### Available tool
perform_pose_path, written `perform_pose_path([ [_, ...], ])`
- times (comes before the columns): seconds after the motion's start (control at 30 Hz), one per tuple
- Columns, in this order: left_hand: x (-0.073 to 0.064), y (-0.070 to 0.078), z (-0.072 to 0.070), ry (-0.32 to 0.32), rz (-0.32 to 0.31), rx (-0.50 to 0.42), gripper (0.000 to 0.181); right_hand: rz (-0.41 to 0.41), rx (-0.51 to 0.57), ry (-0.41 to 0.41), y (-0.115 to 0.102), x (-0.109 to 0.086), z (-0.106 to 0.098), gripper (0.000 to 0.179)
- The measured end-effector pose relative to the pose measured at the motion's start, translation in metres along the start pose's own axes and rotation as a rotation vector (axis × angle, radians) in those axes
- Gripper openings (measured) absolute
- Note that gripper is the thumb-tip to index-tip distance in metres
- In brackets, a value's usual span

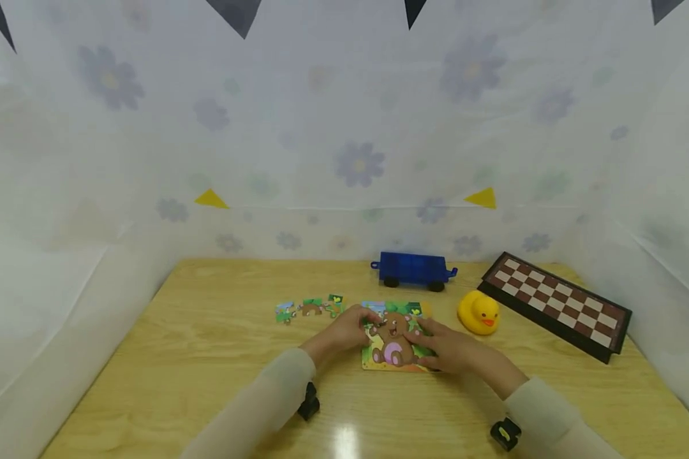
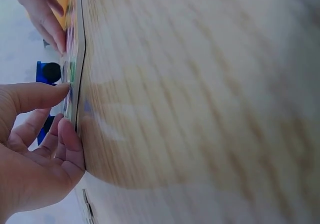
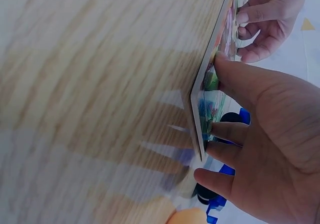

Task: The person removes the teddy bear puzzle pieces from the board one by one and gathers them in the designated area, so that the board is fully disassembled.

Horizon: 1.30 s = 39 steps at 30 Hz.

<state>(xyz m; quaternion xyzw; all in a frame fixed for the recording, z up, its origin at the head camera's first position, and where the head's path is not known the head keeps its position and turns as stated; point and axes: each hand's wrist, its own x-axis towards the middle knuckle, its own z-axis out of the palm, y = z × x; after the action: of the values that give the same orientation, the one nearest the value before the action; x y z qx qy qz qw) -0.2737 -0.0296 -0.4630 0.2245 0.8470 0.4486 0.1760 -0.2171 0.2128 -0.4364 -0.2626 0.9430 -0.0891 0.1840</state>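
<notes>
The bear puzzle point(image 1: 395, 350) is touched by the outspread right hand point(image 1: 452, 347) and the left hand point(image 1: 349, 328). Whether anything is pinched by the latter cannot be told.

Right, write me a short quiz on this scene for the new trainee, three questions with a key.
1. True or false: in the head view, the yellow rubber duck sits between the bear jigsaw puzzle and the brown-and-white checkerboard.

2. Which toy stands just beyond the puzzle, on the side away from the person?
A) a red ball
B) a blue toy wagon
C) a green truck

3. Which of the person's hands is nearer the loose puzzle pieces?

Key: 1. True. 2. B. 3. The left hand.
</notes>
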Motion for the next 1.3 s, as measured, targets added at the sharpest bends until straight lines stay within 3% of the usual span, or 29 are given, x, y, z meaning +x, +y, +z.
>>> perform_pose_path([
  [0.37,-0.007,-0.001,-0.002,0.036,-0.028,-0.025,0.040,-0.045,-0.032,-0.003,-0.006,0.003,-0.003,0.055],
  [0.63,-0.004,0.006,-0.002,0.085,0.018,0.100,0.026,-0.030,-0.075,0.005,-0.008,0.006,-0.006,0.055],
  [0.77,-0.006,0.008,0.000,0.109,0.046,0.106,0.022,-0.030,-0.069,0.007,-0.008,0.006,-0.006,0.055],
  [0.97,-0.014,0.005,0.002,0.138,0.012,0.107,0.018,-0.061,-0.052,0.006,-0.012,0.005,0.001,0.055],
  [1.13,-0.009,0.010,0.004,0.130,0.044,0.099,0.019,-0.032,-0.062,0.040,-0.013,0.000,-0.001,0.054],
  [1.3,-0.005,0.015,0.008,0.120,0.043,0.151,0.015,-0.016,-0.076,0.040,-0.013,-0.004,-0.005,0.054],
])
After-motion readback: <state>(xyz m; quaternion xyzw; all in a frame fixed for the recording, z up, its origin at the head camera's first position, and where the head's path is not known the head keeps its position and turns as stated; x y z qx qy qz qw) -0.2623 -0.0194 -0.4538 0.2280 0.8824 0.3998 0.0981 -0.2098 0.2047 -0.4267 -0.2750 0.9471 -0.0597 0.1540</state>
